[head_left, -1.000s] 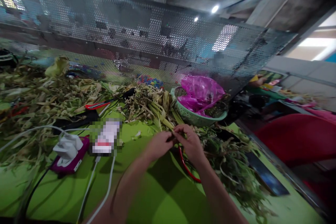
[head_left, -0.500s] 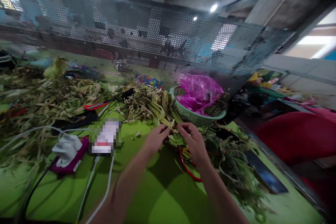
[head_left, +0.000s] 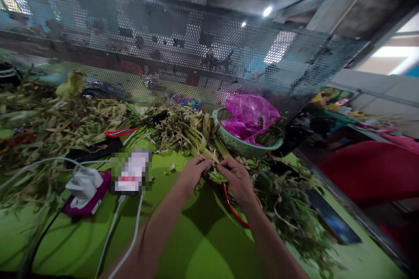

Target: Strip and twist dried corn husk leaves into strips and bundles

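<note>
My left hand and my right hand meet over the green table, fingertips pinched on a bundle of green and yellowish plant stalks that runs back towards a heap of dried leaves. The fingers of both hands are curled round the stalks. A red-handled tool, partly hidden, lies on the table under my right hand. Green cuttings are piled just to the right of my right wrist.
A teal basket with a pink plastic bag stands behind the hands. At left lie a white charger on a magenta block, white cables and more dried leaves. A perforated metal screen closes the back. A dark phone lies at right.
Both hands have shifted a little along the stalks, first away from me and then back slightly, staying pinched together on the bundle. Nothing else has moved.
</note>
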The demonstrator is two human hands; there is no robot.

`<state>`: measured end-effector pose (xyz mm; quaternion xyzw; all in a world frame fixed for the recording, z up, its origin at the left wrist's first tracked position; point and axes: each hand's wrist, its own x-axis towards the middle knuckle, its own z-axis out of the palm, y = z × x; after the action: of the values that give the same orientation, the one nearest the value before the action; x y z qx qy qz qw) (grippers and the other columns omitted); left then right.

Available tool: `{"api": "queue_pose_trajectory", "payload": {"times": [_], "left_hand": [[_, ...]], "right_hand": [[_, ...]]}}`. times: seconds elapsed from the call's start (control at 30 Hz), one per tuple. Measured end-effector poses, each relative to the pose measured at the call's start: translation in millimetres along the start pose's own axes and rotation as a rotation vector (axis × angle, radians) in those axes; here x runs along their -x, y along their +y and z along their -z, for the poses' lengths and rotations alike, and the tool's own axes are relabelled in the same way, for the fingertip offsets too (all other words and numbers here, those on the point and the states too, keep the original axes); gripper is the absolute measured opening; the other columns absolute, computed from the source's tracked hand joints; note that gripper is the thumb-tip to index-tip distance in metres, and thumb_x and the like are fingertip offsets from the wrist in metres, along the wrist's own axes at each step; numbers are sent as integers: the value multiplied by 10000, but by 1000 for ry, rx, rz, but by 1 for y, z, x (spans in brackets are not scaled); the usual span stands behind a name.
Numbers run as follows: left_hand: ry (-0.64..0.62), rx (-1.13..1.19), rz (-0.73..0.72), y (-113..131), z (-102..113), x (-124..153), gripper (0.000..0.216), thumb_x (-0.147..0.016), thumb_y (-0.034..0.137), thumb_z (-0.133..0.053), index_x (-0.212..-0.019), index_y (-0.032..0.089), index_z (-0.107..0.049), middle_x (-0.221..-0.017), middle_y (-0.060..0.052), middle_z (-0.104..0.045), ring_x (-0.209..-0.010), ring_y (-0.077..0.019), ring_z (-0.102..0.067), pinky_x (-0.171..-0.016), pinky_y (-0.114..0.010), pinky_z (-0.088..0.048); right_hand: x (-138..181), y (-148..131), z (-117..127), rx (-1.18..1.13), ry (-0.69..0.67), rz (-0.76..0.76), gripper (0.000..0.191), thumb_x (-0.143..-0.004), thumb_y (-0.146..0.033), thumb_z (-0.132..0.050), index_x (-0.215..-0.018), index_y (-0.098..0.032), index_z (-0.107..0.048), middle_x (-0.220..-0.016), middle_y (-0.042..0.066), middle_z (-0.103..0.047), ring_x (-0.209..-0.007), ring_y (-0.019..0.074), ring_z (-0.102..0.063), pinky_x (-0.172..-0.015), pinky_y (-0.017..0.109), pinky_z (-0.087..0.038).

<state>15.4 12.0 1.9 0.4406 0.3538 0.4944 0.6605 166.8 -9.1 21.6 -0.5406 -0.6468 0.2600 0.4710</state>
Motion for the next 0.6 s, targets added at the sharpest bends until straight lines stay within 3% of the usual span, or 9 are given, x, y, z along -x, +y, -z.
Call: {"api": "queue_pose_trajectory", "payload": {"times": [0.1,0.23,0.5,0.6], "left_hand": [[15,111,50,4,-3,1,187,-694,321,-702,-711,164,-602,-638,28,-516,-576,-88,-431,-575,-226,-348],[19,208,75,10,-6,3,257,-613,340,-762,-702,158,-603,-632,27,-532,-573,-84,-440,-561,-221,-346],[-39,178,65,11,-5,5,278,-651,378,-748,-716,158,-592,-635,24,-519,-566,-86,-430,-550,-221,-347],[-52,48,-4,7,1,0,264,-717,402,-699,-748,155,-610,-664,17,-532,-600,-94,-442,-589,-226,-355]], "right_hand": [[0,2,-2,2,34,-2,174,-765,-328,-610,-636,-215,-584,-646,-5,-530,-679,189,-480,-670,309,-356],[0,3,-1,13,66,7,160,-753,-305,-602,-624,-216,-574,-625,-15,-512,-657,180,-466,-658,306,-344],[1,3,4,22,127,48,173,-758,-306,-608,-611,-221,-573,-641,-15,-520,-670,181,-481,-673,303,-366],[-1,6,6,21,80,26,182,-772,-341,-631,-638,-220,-610,-650,-9,-545,-680,187,-506,-683,302,-390]]}}
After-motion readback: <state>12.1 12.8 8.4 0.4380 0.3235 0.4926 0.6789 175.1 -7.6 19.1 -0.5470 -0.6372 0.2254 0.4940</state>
